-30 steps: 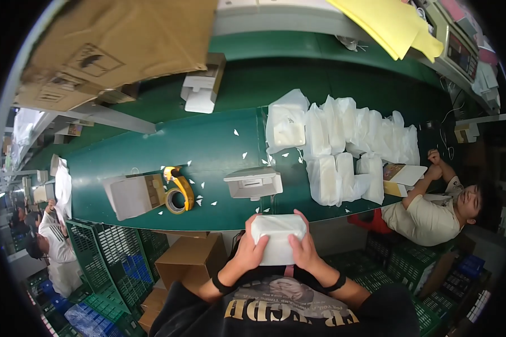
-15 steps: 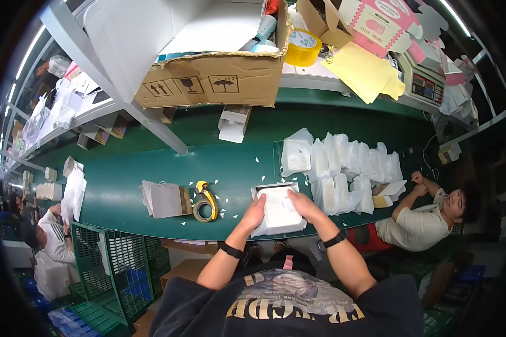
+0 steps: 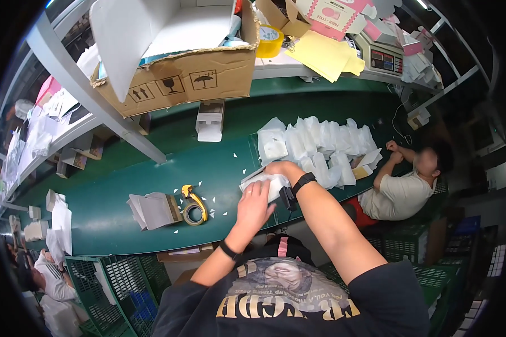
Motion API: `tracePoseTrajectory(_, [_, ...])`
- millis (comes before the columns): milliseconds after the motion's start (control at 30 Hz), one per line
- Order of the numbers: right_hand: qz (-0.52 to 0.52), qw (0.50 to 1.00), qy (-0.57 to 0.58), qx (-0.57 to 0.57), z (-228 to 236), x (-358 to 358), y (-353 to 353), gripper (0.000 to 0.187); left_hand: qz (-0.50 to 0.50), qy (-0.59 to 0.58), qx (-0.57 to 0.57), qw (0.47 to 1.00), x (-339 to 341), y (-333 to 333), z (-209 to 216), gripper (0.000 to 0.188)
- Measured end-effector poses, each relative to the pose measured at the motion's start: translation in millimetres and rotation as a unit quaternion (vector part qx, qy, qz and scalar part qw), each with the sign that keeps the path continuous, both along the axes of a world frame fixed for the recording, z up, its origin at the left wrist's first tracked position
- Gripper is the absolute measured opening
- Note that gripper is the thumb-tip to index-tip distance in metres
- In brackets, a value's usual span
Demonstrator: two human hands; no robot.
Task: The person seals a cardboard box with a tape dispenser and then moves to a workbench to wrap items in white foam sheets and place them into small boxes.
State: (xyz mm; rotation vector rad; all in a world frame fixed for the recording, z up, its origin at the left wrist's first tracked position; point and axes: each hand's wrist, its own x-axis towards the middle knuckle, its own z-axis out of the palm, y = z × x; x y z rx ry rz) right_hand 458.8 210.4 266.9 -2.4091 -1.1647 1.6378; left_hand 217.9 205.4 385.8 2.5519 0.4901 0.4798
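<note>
In front of me, at the near edge of the green table (image 3: 107, 224), lies a small white box (image 3: 276, 190) with a thin white wrapping over its contents. My left hand (image 3: 254, 203) rests on its near left side, fingers stretched out and spread. Crossing over the box from the right, my right hand (image 3: 278, 168) has its fingers curled at the far edge; the fingertips are hidden. A yellow tape dispenser (image 3: 193, 203) with a roll of tape lies left of my hands. Beyond it are several folded grey-white cartons (image 3: 150, 211).
White-wrapped packages (image 3: 326, 140) stand in rows at right, beside a seated person (image 3: 405, 185). A large brown carton (image 3: 180, 78), yellow tape roll (image 3: 269, 42) and scale (image 3: 383, 59) occupy the shelf above. Small white paper scraps dot the table. Green crates (image 3: 112, 286) stand below left.
My right hand has gone from the box's right side to its far edge, the forearm now crossing over. My left hand has loosened and flattened. The box has turned, and the whole view has shifted.
</note>
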Motion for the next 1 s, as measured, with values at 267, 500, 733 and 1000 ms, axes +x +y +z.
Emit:
tracePoseTrajectory(267, [-0.339, 0.913, 0.215, 0.075, 95.9, -23.5, -65.4, 0.042, -0.009, 0.094, -0.033, 0.995, 15.0, 40.2, -27.9, 0.078])
tracePoseTrajectory(500, [-0.379, 0.880, 0.064, 0.279, 41.4, -30.3, -171.6, 0.029, -0.013, 0.041, 0.119, 0.992, 24.8, 29.8, -78.5, 0.062])
tracePoseTrajectory(733, [-0.345, 0.861, 0.041, 0.372, 5.8, -73.7, -160.6, 0.023, 0.026, 0.101, 0.173, 0.979, 17.7, 9.2, -100.7, 0.049])
tracePoseTrajectory(1000, [-0.318, 0.796, -0.108, 0.503, 16.2, -79.2, -96.5, 0.027, 0.082, 0.037, 0.046, 0.995, 2.0, 10.3, -91.3, 0.042])
